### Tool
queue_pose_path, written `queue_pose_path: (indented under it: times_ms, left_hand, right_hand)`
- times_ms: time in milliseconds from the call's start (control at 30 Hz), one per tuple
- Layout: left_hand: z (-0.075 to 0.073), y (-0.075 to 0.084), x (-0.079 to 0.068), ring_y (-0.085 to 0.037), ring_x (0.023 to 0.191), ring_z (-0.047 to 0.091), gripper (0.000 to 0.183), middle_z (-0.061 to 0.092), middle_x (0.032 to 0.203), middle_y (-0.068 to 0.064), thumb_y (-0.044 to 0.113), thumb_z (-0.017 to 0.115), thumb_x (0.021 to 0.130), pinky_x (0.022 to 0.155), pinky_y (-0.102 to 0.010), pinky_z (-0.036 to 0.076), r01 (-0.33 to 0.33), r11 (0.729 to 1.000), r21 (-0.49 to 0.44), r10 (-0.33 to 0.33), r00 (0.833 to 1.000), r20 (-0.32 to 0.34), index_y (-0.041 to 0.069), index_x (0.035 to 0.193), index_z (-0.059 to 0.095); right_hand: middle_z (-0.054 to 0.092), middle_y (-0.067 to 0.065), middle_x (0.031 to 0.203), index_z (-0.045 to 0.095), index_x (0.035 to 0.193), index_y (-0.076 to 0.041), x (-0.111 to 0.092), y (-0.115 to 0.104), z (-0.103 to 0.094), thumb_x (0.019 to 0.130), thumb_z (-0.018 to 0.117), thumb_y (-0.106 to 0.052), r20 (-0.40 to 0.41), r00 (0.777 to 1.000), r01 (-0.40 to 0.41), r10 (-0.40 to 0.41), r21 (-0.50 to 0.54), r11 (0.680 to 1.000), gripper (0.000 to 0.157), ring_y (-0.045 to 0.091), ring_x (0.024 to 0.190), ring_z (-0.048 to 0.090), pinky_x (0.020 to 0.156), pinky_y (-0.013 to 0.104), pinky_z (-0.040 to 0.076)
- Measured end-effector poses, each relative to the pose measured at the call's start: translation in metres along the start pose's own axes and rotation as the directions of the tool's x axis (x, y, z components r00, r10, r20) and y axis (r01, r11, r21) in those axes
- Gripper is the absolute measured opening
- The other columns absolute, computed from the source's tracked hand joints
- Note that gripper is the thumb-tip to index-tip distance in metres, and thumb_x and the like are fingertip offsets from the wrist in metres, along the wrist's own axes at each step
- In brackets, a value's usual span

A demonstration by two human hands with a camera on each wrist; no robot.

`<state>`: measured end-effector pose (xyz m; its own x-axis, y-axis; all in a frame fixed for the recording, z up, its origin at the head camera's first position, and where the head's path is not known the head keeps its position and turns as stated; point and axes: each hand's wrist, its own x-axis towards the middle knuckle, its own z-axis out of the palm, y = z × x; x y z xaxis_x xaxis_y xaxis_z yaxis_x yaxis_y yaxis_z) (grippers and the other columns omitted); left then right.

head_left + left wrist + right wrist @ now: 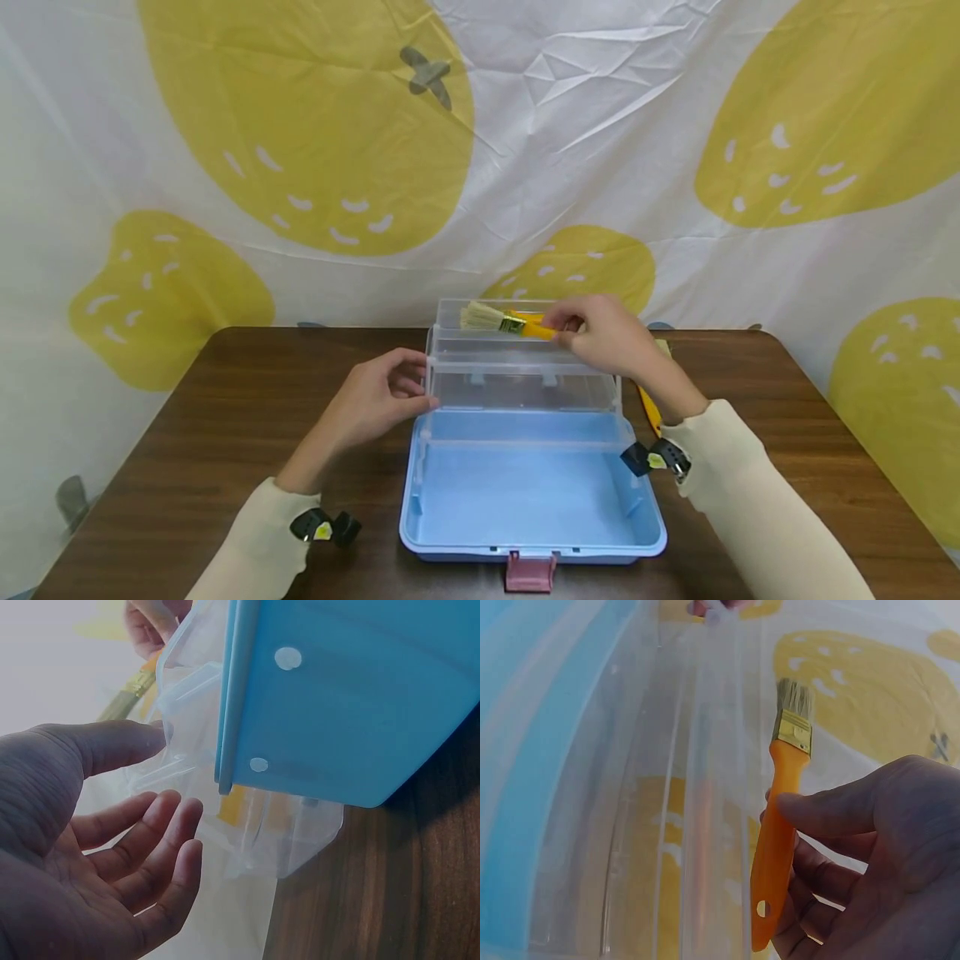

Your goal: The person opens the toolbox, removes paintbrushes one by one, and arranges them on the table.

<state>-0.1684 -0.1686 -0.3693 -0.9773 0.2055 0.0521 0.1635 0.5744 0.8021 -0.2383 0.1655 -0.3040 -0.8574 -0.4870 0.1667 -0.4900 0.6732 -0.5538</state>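
Note:
My right hand (607, 333) pinches the orange handle of a flat paintbrush (780, 825) between thumb and fingers. Its pale bristles point left, over the clear upper tray (495, 346) of a blue storage box (525, 500). Another yellow-orange piece (528, 317) shows just behind the brush, partly hidden. At the tray's left side is my left hand (382, 387), fingers loosely bent. In the left wrist view its thumb (127, 746) lies against the clear plastic, and the fingers hold nothing.
The box stands unfolded on a brown wooden table (300, 442), its pink latch (530, 573) hanging at the front. A yellow-orange handle (649, 411) lies right of the box, partly behind the right forearm. A white cloth with yellow fruit shapes (315, 167) hangs behind the table.

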Motion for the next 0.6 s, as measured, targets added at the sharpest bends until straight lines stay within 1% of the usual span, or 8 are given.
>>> queue_pose_path:
  times_ms: [133,300,467,533,600]
  left_hand:
    - [0.0,0.0,0.0,-0.027,0.106,0.075,0.05,0.074,0.124,-0.012,0.016,0.089,0.095,0.091,-0.045,0.064,-0.006,1.0,0.001,0.006,1.0,-0.001,0.005,0.139,0.066]
    - [0.0,0.0,0.0,-0.027,0.107,0.075,0.05,0.074,0.125,-0.012,0.016,0.089,0.096,0.092,-0.046,0.064,-0.007,1.0,-0.002,0.007,1.0,0.001,0.005,0.139,0.066]
    - [0.0,0.0,0.0,-0.027,0.107,0.075,0.049,0.074,0.125,-0.012,0.017,0.088,0.096,0.092,-0.046,0.064,-0.008,1.0,-0.005,0.008,1.0,0.003,0.004,0.139,0.066]
    - [0.001,0.0,-0.001,-0.026,0.106,0.075,0.049,0.074,0.125,-0.012,0.017,0.088,0.096,0.092,-0.046,0.064,-0.009,1.0,-0.007,0.009,1.0,0.002,0.004,0.139,0.066]
    - [0.001,0.0,-0.001,-0.026,0.106,0.075,0.049,0.074,0.125,-0.012,0.017,0.089,0.096,0.091,-0.046,0.064,-0.01,1.0,-0.009,0.01,1.0,0.002,0.004,0.138,0.066]
  right_hand:
    - [0.076,0.008,0.098,0.08,0.113,-0.001,-0.008,0.001,-0.005,0.101,0.07,0.0,-0.037,0.999,-0.011,0.012,0.032,0.999,0.016,0.025,0.087,0.065,0.078,0.043,0.054]
    - [0.076,0.01,0.103,0.079,0.119,0.001,-0.017,0.007,-0.01,0.102,0.07,-0.001,-0.077,0.996,-0.045,0.05,0.064,0.997,0.019,0.028,0.093,0.066,0.08,0.044,0.054]
    - [0.074,0.012,0.103,0.078,0.12,0.0,-0.028,0.019,-0.013,0.103,0.071,-0.003,-0.115,0.987,-0.094,0.109,0.132,0.987,0.019,0.029,0.091,0.065,0.074,0.04,0.055]
    - [0.074,0.013,0.106,0.077,0.123,-0.001,-0.034,0.021,-0.015,0.105,0.071,-0.005,-0.119,0.983,-0.12,0.139,0.159,0.98,0.02,0.029,0.091,0.064,0.074,0.039,0.055]
    - [0.075,0.014,0.112,0.076,0.127,-0.002,-0.039,0.024,-0.017,0.107,0.07,-0.009,-0.117,0.979,-0.143,0.166,0.179,0.973,0.022,0.03,0.094,0.065,0.076,0.04,0.055]
